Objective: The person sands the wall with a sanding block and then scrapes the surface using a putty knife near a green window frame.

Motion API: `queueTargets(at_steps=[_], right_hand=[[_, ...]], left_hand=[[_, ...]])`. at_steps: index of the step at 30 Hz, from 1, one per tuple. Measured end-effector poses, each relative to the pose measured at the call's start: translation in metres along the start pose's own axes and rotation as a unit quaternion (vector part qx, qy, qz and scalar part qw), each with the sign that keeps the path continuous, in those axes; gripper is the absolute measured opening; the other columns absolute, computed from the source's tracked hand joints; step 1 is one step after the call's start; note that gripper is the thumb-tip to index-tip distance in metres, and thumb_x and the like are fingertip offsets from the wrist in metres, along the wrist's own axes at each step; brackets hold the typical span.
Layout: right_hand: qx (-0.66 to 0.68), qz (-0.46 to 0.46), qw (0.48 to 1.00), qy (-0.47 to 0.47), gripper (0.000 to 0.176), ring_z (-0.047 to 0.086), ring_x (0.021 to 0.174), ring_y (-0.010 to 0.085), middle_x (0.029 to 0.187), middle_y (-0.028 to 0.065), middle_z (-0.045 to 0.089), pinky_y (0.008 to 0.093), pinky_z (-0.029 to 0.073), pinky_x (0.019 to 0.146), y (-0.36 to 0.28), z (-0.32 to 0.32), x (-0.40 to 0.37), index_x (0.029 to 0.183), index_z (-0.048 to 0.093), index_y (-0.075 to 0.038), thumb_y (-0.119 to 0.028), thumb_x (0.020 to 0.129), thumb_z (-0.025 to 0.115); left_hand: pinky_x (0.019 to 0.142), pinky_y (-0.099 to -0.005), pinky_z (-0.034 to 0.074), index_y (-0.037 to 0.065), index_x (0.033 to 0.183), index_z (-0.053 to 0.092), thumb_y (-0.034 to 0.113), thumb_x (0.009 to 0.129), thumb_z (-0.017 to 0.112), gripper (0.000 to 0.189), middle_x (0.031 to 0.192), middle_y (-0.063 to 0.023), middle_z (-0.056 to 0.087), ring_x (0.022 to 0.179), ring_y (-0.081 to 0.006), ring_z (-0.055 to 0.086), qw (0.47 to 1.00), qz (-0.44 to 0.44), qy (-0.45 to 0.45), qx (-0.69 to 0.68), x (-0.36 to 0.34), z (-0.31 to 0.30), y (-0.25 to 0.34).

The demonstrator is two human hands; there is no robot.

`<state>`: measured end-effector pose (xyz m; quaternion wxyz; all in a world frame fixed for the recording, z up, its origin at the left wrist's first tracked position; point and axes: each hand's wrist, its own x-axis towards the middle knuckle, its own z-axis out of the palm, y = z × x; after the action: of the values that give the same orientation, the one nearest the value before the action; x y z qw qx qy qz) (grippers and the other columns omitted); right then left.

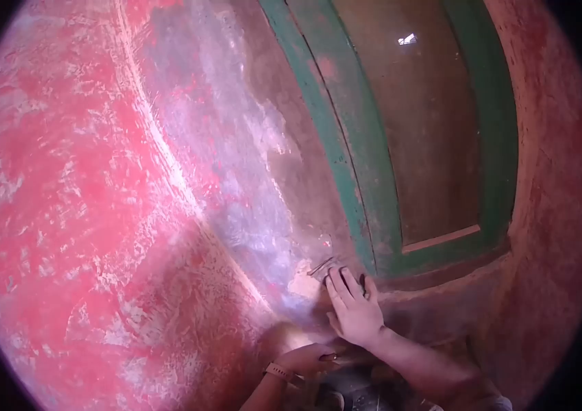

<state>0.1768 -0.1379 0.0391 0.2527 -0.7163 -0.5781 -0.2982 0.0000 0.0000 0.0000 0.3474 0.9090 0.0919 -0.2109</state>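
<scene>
My right hand (354, 308) reaches up to the wall at the lower left corner of a green-framed window, its fingers bent and pressed towards the surface. Just beyond the fingertips shows a thin, dark, straight-edged piece (321, 266); whatever lies under the palm is hidden. A pale patch (304, 281) of wall filler or bare plaster is beside the fingers. Lower down, my left hand (304, 359), with a band (279, 372) at the wrist, has its fingers curled in near my body. A small light spot shows at its fingertips, too small to name.
The green frame (366, 157) with its glass pane (428, 137) rises on the right above a rough ledge (441, 281). Red, blotchy wall (65, 192) fills the left, meeting a worn grey-purple strip (236, 171) at a pale corner edge (174, 175). Dark shapes lie below my hands.
</scene>
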Motion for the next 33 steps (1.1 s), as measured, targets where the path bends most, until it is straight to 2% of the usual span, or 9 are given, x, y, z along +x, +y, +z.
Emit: queueTargets(at_steps=[6, 10, 13, 16, 19, 20, 23, 28, 33], right_hand=[[0.002, 0.079, 0.993, 0.088, 0.093, 0.037, 0.160, 0.0361, 0.175, 0.0206, 0.035, 0.0684, 0.029, 0.119, 0.012, -0.017, 0.021, 0.166, 0.038, 0.000, -0.035, 0.089, 0.077], [0.030, 0.014, 0.999, 0.004, 0.089, 0.038, 0.159, 0.0359, 0.174, 0.0208, 0.037, 0.0668, 0.030, 0.119, -0.002, -0.009, -0.003, 0.164, 0.042, -0.001, -0.034, 0.089, 0.076], [0.021, -0.004, 0.999, 0.033, 0.086, 0.039, 0.159, 0.0362, 0.172, 0.0211, 0.039, 0.0660, 0.032, 0.118, -0.002, -0.016, 0.009, 0.163, 0.043, -0.001, -0.033, 0.089, 0.076], [-0.020, 0.076, 0.990, 0.117, 0.083, 0.039, 0.159, 0.0294, 0.174, 0.0170, 0.037, 0.0651, 0.036, 0.119, 0.010, -0.021, 0.028, 0.162, 0.045, -0.003, -0.031, 0.090, 0.074], [0.005, 0.095, 0.991, 0.091, 0.081, 0.040, 0.159, 0.0287, 0.174, 0.0143, 0.039, 0.0649, 0.037, 0.118, 0.004, -0.018, 0.017, 0.162, 0.046, -0.004, -0.031, 0.091, 0.073], [0.024, 0.084, 0.996, 0.024, 0.080, 0.040, 0.158, 0.0285, 0.174, 0.0123, 0.040, 0.0645, 0.037, 0.118, -0.001, -0.019, 0.010, 0.163, 0.046, -0.006, -0.032, 0.092, 0.073], [0.026, 0.015, 0.999, 0.010, 0.079, 0.041, 0.158, 0.0273, 0.173, 0.0111, 0.041, 0.0647, 0.037, 0.118, -0.007, -0.018, 0.008, 0.163, 0.047, -0.008, -0.032, 0.092, 0.073], [-0.036, 0.061, 0.989, 0.129, 0.077, 0.041, 0.158, 0.0234, 0.174, 0.0086, 0.041, 0.0616, 0.037, 0.116, 0.012, -0.011, 0.028, 0.162, 0.049, -0.009, -0.031, 0.092, 0.073], [0.056, 0.013, 0.998, 0.015, 0.076, 0.045, 0.156, 0.0258, 0.170, 0.0094, 0.047, 0.0639, 0.032, 0.118, -0.011, -0.012, 0.008, 0.159, 0.052, -0.007, -0.030, 0.090, 0.076]], left_hand=[[0.087, -0.0395, 0.052, -0.001, 0.119, 0.071, 0.034, 0.104, 0.073, 0.038, 0.101, -0.0180, 0.075, 0.088, -0.0214, 0.063, 1.000, 0.006, 0.023, -0.015, 0.003, 0.004, 0.007], [0.086, -0.0389, 0.052, -0.002, 0.117, 0.071, 0.035, 0.104, 0.074, 0.039, 0.099, -0.0166, 0.075, 0.087, -0.0185, 0.062, 1.000, 0.002, 0.006, -0.014, 0.001, 0.000, 0.012], [0.084, -0.0380, 0.052, -0.002, 0.115, 0.071, 0.034, 0.103, 0.074, 0.039, 0.096, -0.0153, 0.074, 0.086, -0.0179, 0.060, 1.000, 0.012, 0.023, -0.012, 0.005, 0.003, 0.000], [0.084, -0.0378, 0.051, -0.003, 0.114, 0.070, 0.034, 0.103, 0.074, 0.038, 0.095, -0.0148, 0.073, 0.085, -0.0184, 0.058, 1.000, 0.001, 0.013, -0.010, 0.002, 0.000, 0.008], [0.082, -0.0379, 0.051, -0.003, 0.111, 0.070, 0.034, 0.103, 0.074, 0.038, 0.092, -0.0140, 0.072, 0.084, -0.0187, 0.056, 1.000, 0.011, 0.014, -0.024, 0.006, 0.007, 0.001], [0.082, -0.0378, 0.050, -0.002, 0.109, 0.069, 0.034, 0.103, 0.074, 0.038, 0.091, -0.0136, 0.071, 0.083, -0.0187, 0.056, 0.999, 0.022, 0.019, -0.032, 0.009, 0.009, -0.005], [0.080, -0.0382, 0.050, -0.002, 0.106, 0.068, 0.034, 0.104, 0.073, 0.036, 0.089, -0.0129, 0.069, 0.082, -0.0181, 0.055, 0.999, 0.026, 0.024, -0.041, 0.004, 0.005, 0.003], [0.079, -0.0397, 0.050, -0.001, 0.105, 0.067, 0.032, 0.104, 0.073, 0.034, 0.087, -0.0137, 0.068, 0.080, -0.0200, 0.054, 0.999, 0.020, 0.026, -0.020, 0.001, 0.000, 0.013], [0.083, -0.0398, 0.051, 0.000, 0.113, 0.069, 0.033, 0.104, 0.073, 0.034, 0.095, -0.0159, 0.073, 0.083, -0.0227, 0.058, 0.997, 0.049, 0.037, -0.043, 0.004, 0.009, 0.003]])
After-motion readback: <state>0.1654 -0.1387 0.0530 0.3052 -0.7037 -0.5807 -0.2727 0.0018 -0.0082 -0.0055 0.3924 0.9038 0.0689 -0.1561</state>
